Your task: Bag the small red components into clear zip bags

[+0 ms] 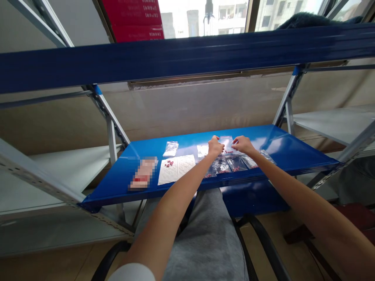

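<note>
Two hands at a small clear bag of red beads on a blue shelf

The left hand (216, 146) and the right hand (243, 144) are at opposite sides of a clear zip bag (226, 141) towards the far side of the blue shelf (258, 136). A few red beads (228, 152) show low in the bag. The left hand's fingers are bent inward at the left side of the bag; the right hand's thumb and fingers are drawn together by its right side. The view is too small to tell whether either hand grips the plastic.

Nearer the front edge, a row of filled bags (235, 163) runs left to right beneath the hands, with red pieces visible in several of them. The left forearm covers part of the row's left end. A whitish packet (202, 151) lies just left of the left hand.

Farther left, a white cloth or paper sheet (181, 168) lies flat, with a loose cluster of red beads (169, 164) on its far left part. A clear plastic packet (170, 148) lies on the far side of the sheet. Left of the sheet is a pinkish item (144, 173), blurred by large pixels. A blue beam (187, 58) crosses above the shelf, in front of a window (231, 17) and a red box (133, 17).
</note>
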Tool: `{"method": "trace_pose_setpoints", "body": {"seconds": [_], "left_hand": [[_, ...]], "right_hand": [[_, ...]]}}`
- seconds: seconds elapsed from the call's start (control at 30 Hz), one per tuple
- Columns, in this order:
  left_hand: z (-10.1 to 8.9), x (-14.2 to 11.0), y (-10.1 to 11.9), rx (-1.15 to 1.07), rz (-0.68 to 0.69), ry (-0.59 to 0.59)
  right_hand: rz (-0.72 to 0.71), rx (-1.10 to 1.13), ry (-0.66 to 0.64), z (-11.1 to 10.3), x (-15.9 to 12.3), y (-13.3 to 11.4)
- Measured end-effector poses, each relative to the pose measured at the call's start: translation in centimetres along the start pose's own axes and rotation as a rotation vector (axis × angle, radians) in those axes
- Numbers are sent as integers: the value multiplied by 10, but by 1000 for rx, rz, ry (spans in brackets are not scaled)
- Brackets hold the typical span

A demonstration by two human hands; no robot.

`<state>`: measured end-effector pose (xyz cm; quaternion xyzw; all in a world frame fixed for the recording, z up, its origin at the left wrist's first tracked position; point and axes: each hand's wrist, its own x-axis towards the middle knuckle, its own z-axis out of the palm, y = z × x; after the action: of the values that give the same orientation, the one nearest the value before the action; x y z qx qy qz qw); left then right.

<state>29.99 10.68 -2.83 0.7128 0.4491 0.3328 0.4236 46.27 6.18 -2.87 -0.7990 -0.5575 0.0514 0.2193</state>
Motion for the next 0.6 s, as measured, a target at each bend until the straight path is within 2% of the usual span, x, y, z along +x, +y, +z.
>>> {"method": "trace_pose_setpoints", "body": {"seconds": [0.17, 0.23, 0.3, 0.37, 0.47, 0.53, 0.6], "left_hand": [[7, 3, -1, 155, 103, 43], [1, -1, 2, 208, 154, 50], [-16, -8, 1, 271, 206, 52], [-47, -15, -5, 358, 246, 69], [-112, -25, -25, 442, 204, 137], [-156, -31, -43, 491, 120, 192], [-193, -37, -60, 528, 29, 212]], "right_hand": [[11, -68, 13, 15, 4, 4], [16, -88, 8, 17, 3, 6], [16, -101, 9, 18, 1, 7], [4, -103, 29, 19, 0, 8], [-45, -76, 89, 22, -2, -1], [-90, -33, 115, 26, -4, -21], [-150, 25, 105, 33, -8, -53]]}}
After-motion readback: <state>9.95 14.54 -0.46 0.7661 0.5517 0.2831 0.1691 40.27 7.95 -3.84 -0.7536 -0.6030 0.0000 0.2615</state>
